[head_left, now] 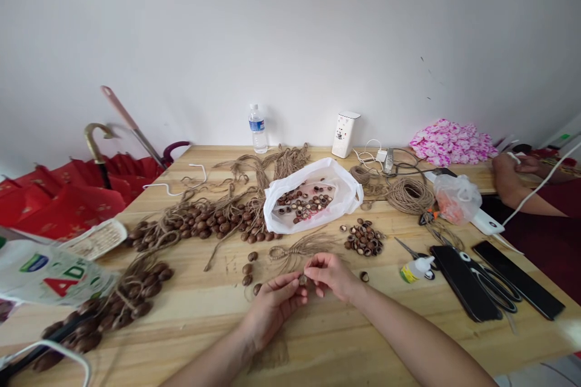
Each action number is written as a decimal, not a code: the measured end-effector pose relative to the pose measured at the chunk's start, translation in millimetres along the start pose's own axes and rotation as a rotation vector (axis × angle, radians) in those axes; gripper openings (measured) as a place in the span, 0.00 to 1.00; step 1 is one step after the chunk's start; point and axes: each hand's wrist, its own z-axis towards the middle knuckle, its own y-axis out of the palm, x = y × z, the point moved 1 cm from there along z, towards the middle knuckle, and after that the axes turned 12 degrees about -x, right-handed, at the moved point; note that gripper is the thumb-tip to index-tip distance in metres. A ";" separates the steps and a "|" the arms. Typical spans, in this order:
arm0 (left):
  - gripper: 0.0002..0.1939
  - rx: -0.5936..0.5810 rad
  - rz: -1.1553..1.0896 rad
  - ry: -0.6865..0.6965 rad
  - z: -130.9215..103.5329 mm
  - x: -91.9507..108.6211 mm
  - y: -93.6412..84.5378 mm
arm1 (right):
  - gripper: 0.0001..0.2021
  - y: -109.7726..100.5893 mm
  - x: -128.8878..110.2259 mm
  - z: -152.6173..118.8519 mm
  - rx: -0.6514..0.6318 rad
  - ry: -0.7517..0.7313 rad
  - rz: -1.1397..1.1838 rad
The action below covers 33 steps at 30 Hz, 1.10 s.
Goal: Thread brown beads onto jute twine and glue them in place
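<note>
My left hand [278, 305] and my right hand [330, 275] meet over the wooden table [218, 320], fingers closed in a pinch around a small nut shell [302, 280]. Just beyond them lies a looped bundle of twine [295, 250]. A few brown shells [247, 268] stand in a short column left of my hands, and a heap of opened shells [364, 237] sits to the right. Behind, a white plastic bag [345, 196] lies open with many half shells inside.
Corded nut bundles [200, 221] spread across the left. On the right are a glue bottle [415, 269], scissors [494, 284], phones and a twine coil [411, 196]. Another person's arm [517, 184] rests at far right. A water bottle [258, 130] stands by the wall.
</note>
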 end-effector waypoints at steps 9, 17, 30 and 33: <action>0.10 -0.004 -0.011 0.000 1.5 -1.7 -3.9 | 0.14 -1.1 4.6 1.3 -0.001 -0.019 -0.028; 0.09 -0.012 -0.005 0.007 1.4 -1.9 -4.0 | 0.16 1.5 3.8 0.3 0.012 -0.018 -0.060; 0.10 0.014 0.007 -0.009 0.5 -0.7 -0.8 | 0.14 5.0 -0.3 -1.1 0.015 0.007 -0.091; 0.10 0.008 0.018 -0.011 0.7 -0.9 -1.4 | 0.14 4.9 -1.5 -1.9 0.020 0.025 -0.101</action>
